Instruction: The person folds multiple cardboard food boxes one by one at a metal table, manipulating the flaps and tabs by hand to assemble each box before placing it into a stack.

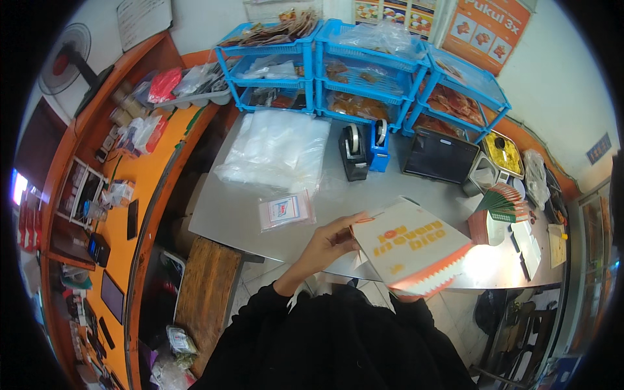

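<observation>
A printed cardboard food box [409, 243], white with orange lettering and an orange edge, is held tilted over the front edge of the steel table [214, 214]. My left hand [336, 241] grips its left corner between thumb and fingers. My right hand lies hidden beneath the box; only the black sleeve and a bit of wrist show below it. Left of my left hand, a small clear packet with a printed label [286, 209] lies on the table. Behind it is a stack of clear plastic bags [278, 146].
A black tape dispenser [354, 151] and a blue one [379, 151] stand mid-table, beside a dark tablet [440, 155]. Blue plastic racks [365, 58] line the back. At right are a holder with fanned packets [487, 226] and a yellow-filled metal tray [504, 153]. A wooden bench [207, 287] stands at left.
</observation>
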Tool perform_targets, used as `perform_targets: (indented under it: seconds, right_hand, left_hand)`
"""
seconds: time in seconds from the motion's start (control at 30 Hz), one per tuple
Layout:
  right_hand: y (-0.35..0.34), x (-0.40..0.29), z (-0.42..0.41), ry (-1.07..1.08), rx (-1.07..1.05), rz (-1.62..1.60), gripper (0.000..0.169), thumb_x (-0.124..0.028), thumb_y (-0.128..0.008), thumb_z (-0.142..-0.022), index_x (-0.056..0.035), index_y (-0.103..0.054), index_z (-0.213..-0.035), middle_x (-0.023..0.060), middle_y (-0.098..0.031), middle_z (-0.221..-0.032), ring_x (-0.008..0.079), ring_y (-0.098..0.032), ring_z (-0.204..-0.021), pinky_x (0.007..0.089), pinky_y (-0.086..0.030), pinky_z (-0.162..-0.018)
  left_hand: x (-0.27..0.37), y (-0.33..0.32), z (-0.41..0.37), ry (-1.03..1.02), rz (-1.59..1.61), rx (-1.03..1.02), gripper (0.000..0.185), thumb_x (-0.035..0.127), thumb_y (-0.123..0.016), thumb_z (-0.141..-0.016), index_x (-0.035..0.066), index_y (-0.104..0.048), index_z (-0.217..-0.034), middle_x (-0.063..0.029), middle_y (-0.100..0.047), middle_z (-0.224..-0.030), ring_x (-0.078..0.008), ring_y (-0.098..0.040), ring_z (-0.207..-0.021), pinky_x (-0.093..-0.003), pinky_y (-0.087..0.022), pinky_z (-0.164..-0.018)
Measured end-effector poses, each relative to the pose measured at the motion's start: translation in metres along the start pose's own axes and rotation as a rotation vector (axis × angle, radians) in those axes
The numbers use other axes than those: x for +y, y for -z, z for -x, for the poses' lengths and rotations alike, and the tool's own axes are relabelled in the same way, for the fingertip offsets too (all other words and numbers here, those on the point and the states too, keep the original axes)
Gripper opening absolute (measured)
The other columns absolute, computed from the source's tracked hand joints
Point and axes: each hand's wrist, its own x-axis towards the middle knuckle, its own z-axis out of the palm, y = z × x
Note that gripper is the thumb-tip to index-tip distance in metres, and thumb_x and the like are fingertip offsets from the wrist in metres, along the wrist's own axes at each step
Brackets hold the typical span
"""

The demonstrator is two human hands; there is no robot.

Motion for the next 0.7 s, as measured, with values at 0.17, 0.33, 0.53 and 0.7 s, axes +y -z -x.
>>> perform_targets:
  seconds: [0.17, 0.33, 0.53, 0.7]
  right_hand:
    - [-0.027, -0.035, -0.009, 0.525, 0.055, 0.753, 0.053, -0.015, -0.064, -0.069, -0.0028, -0.039, -0.113, 0.0165, -0.039, -0.114, 0.0238, -0.034, -0.111, 0.0338, -0.025, -0.091]
    - [-0.02, -0.025, -0.006, 0.087, 0.285, 0.131, 0.046, -0.007, -0.058, -0.073, 0.0036, -0.036, -0.112, 0.0182, -0.043, -0.11, 0.0213, -0.042, -0.102, 0.0293, -0.034, -0.084]
    - [-0.048, -0.022, -0.012, 0.087, 0.05, 0.16, 0.015, 0.003, -0.05, -0.072, -0.0042, -0.056, -0.083, 0.0087, -0.06, -0.084, 0.0162, -0.058, -0.064, 0.0262, -0.046, -0.053]
    - [-0.057, -0.034, -0.009, 0.436, -0.357, 0.463, 0.021, 0.005, -0.051, -0.061, -0.0056, -0.056, -0.078, 0.0092, -0.058, -0.08, 0.025, -0.056, -0.063, 0.029, -0.046, -0.053]
  left_hand:
    - [-0.026, 0.01, 0.017, -0.081, -0.099, 0.397, 0.046, 0.012, -0.053, -0.08, 0.004, -0.035, -0.121, -0.0086, -0.044, -0.116, -0.0153, -0.045, -0.102, -0.0291, -0.038, -0.087]
    - [-0.029, 0.049, 0.053, -0.109, 0.543, 0.579, 0.047, 0.013, -0.048, -0.083, -0.001, -0.028, -0.122, -0.0072, -0.046, -0.109, -0.0116, -0.045, -0.1, -0.0256, -0.039, -0.083]
    - [-0.01, 0.043, 0.074, -0.632, -0.795, 1.348, 0.074, 0.022, -0.061, -0.074, 0.011, -0.012, -0.129, -0.0148, -0.041, -0.107, -0.0251, -0.033, -0.109, -0.0339, -0.022, -0.094]
    - [0.057, 0.031, 0.117, -0.512, -1.87, 0.865, 0.058, 0.024, -0.063, -0.069, 0.012, -0.037, -0.12, -0.0195, -0.037, -0.113, -0.0311, -0.03, -0.113, -0.046, -0.018, -0.095]
